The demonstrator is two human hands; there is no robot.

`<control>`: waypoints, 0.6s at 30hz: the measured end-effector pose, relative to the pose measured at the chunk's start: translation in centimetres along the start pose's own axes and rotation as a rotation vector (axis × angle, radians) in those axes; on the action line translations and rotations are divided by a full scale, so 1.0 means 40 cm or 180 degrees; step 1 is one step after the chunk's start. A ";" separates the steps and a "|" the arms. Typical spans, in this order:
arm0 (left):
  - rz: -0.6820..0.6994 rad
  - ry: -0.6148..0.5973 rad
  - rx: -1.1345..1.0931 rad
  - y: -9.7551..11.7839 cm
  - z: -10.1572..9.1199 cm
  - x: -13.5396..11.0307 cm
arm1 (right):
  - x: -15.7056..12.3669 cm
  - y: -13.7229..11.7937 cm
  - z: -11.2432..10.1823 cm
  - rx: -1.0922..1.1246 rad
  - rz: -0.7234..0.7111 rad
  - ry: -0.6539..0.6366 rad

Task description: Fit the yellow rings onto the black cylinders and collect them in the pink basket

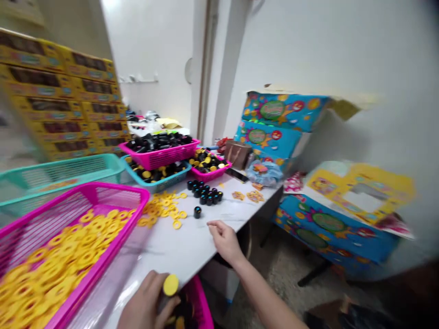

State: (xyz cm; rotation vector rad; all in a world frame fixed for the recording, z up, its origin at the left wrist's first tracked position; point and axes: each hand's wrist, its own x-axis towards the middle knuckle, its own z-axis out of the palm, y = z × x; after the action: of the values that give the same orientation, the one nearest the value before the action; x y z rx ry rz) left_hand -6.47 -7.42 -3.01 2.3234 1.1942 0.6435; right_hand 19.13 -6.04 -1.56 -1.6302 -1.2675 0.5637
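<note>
My left hand [148,305] is at the bottom edge, fingers wrapped round a small black piece with a yellow cap [170,285], held over a pink basket [199,301] below the table's edge. My right hand [224,241] rests on the white table [185,246] near its front edge, fingers loosely curled, nothing visible in them. A single black wheel [197,212] stands just beyond it. Further back sits a cluster of black wheels [205,192]. Loose yellow rings [164,208] lie spread to the left.
A pink basket of yellow rings [65,256] fills the left foreground, with a teal basket [58,178] behind. More baskets of black and yellow parts [161,155] stand at the back. Yellow cartons [61,100] are stacked at left, colourful toy boxes [329,219] at right.
</note>
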 end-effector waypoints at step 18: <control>-0.0080 0.0174 -0.0638 0.091 -0.133 0.103 | 0.014 -0.109 0.148 -0.2960 -0.1771 -0.0683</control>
State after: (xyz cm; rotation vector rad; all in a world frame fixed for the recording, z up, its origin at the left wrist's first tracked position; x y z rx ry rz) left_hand -5.17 -4.98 4.12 2.1338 1.1258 0.7846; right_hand 12.50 -3.16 -0.17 -1.8101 -2.2474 -0.2670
